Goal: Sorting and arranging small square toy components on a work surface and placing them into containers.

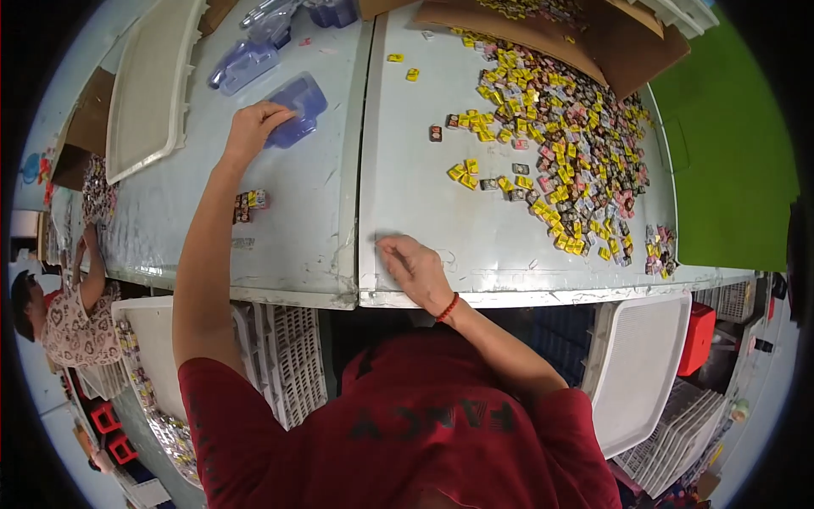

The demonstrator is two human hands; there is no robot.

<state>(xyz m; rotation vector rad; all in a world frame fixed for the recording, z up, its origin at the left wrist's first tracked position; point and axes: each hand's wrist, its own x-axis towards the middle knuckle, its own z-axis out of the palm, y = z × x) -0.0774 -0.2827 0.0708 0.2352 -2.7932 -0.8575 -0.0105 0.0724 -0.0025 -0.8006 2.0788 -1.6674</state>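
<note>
Two pale, scuffed tabletops meet at a dark seam; I see the left tabletop (297, 242) carrying a whitish rimmed tray (148, 85), and the right tabletop (415, 187) bordered by a flat green area (725, 144). Over at the far left, a co-worker in a heart-patterned top (80, 327) reaches toward another heap. The blue plastic tray (303, 95) lies on the left tabletop near the seam, thin, glossy and see-through, with moulded hollows; its left edge is pinched between the thumb and fingers of the left hand (251, 131). Similar moulded shells (244, 66) sit just beyond it. The right hand (417, 270), a red bracelet (448, 307) at its wrist, hangs by the near edge with fingers curled narrow; whether it holds anything I cannot tell. Small blocky pieces (577, 157), yellow, black and pink, spill loosely beside a brown cardboard box (649, 55), its panels creased and matte.
</note>
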